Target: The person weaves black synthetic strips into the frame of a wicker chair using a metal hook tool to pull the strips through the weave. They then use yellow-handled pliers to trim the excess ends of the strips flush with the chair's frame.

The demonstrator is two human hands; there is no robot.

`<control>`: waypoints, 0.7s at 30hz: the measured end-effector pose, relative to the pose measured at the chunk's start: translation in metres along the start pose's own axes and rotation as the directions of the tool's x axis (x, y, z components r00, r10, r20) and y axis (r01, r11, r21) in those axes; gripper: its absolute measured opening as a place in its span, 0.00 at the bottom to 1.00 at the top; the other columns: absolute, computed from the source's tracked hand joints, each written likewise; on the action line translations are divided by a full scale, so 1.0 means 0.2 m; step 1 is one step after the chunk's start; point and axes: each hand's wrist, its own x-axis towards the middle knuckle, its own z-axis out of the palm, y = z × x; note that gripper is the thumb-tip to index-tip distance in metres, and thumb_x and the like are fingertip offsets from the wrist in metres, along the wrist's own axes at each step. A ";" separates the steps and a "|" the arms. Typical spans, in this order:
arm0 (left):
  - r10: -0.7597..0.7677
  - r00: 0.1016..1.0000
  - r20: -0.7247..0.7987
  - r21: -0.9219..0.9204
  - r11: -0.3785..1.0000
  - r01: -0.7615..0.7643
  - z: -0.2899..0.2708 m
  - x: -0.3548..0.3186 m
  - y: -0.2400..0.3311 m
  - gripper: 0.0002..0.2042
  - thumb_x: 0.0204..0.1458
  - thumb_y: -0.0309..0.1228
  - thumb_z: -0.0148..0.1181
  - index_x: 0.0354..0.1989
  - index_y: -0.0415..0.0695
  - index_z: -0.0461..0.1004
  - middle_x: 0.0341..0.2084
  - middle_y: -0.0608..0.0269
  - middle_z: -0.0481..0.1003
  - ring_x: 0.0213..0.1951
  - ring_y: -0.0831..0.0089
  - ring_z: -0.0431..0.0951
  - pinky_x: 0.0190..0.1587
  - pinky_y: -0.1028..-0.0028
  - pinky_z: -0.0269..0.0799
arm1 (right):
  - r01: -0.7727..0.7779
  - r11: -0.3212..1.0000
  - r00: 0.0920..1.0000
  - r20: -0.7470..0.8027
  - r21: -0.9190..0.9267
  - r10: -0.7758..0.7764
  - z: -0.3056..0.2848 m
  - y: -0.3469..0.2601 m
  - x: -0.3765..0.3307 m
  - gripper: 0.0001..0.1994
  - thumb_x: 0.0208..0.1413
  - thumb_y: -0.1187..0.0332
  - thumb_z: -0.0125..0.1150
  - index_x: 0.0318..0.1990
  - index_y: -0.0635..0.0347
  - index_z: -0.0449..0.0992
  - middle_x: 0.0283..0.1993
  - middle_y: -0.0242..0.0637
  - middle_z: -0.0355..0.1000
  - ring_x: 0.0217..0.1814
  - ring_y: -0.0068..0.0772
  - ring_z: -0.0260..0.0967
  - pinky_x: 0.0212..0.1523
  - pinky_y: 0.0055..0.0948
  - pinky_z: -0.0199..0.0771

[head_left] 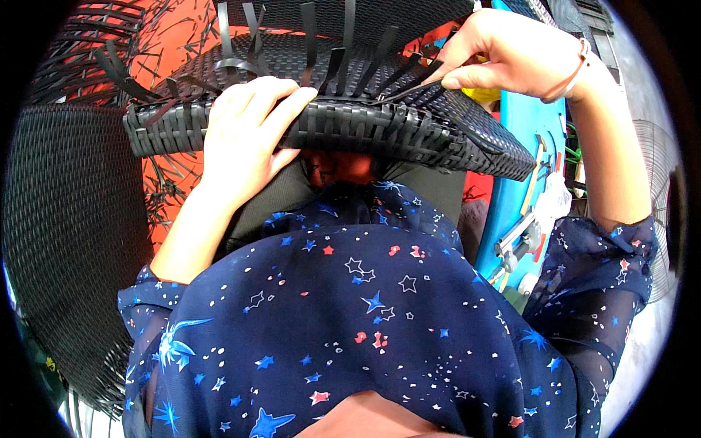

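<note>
Across my lap lies a black woven wicker panel (350, 130) with a thick braided edge facing me. Several loose flat black strips (309, 40) stand up along that edge. My left hand (252, 120) grips the edge left of the middle, fingers over the top and thumb underneath. At the upper right my right hand (496, 58) pinches the end of a thin black strip (412, 91) between thumb and fingers. This strip runs left and down to the woven edge, looking taut. A bracelet (580, 66) circles my right wrist.
Another large black woven piece (73, 219) stands on the left, loose strips at its ends. Black offcuts lie over a red surface (175, 51). To the right, a blue surface (522, 120) holds a metal-and-black hand tool (518, 241). A fan guard (653, 197) shows at the far right.
</note>
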 end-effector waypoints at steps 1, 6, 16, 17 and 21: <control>0.007 1.000 -0.009 0.003 1.000 -0.007 0.00 0.00 0.00 0.40 0.27 0.32 0.78 0.59 0.52 0.76 0.52 0.64 0.76 0.55 0.58 0.75 0.59 0.56 0.69 | -0.017 1.000 1.000 0.004 0.005 0.017 0.00 0.00 0.00 0.12 0.58 0.63 0.71 0.44 0.63 0.85 0.34 0.48 0.81 0.37 0.49 0.80 0.42 0.38 0.79; -0.010 1.000 0.003 0.012 1.000 0.010 0.00 -0.01 0.00 0.36 0.33 0.33 0.77 0.59 0.52 0.77 0.52 0.65 0.76 0.57 0.61 0.75 0.60 0.58 0.68 | -0.154 0.984 0.944 0.309 0.089 0.120 -0.14 -0.08 0.06 0.13 0.66 0.63 0.64 0.50 0.61 0.83 0.33 0.44 0.81 0.28 0.32 0.79 0.32 0.33 0.77; 0.023 1.000 0.003 -0.003 1.000 -0.023 0.02 -0.01 -0.01 0.33 0.36 0.34 0.75 0.58 0.51 0.77 0.51 0.66 0.76 0.56 0.62 0.75 0.59 0.58 0.68 | -0.115 0.992 0.940 0.316 -0.061 0.128 -0.14 -0.09 0.18 0.12 0.64 0.63 0.66 0.47 0.62 0.84 0.36 0.48 0.82 0.39 0.39 0.82 0.40 0.36 0.78; 0.010 1.000 0.004 0.009 1.000 -0.010 0.02 -0.02 -0.01 0.33 0.36 0.34 0.75 0.58 0.51 0.77 0.51 0.66 0.76 0.56 0.62 0.75 0.59 0.58 0.68 | -0.152 0.983 0.931 0.319 -0.098 0.176 -0.14 -0.14 0.20 0.11 0.63 0.64 0.66 0.46 0.62 0.84 0.34 0.48 0.82 0.37 0.40 0.82 0.39 0.37 0.77; 0.020 1.000 -0.001 -0.002 1.000 -0.020 0.05 -0.02 -0.02 0.34 0.35 0.33 0.76 0.58 0.50 0.77 0.51 0.65 0.75 0.56 0.61 0.75 0.59 0.58 0.68 | -0.150 0.954 0.964 0.176 -0.259 0.199 -0.06 -0.14 0.11 0.10 0.62 0.63 0.64 0.43 0.59 0.85 0.30 0.45 0.79 0.35 0.48 0.79 0.38 0.38 0.78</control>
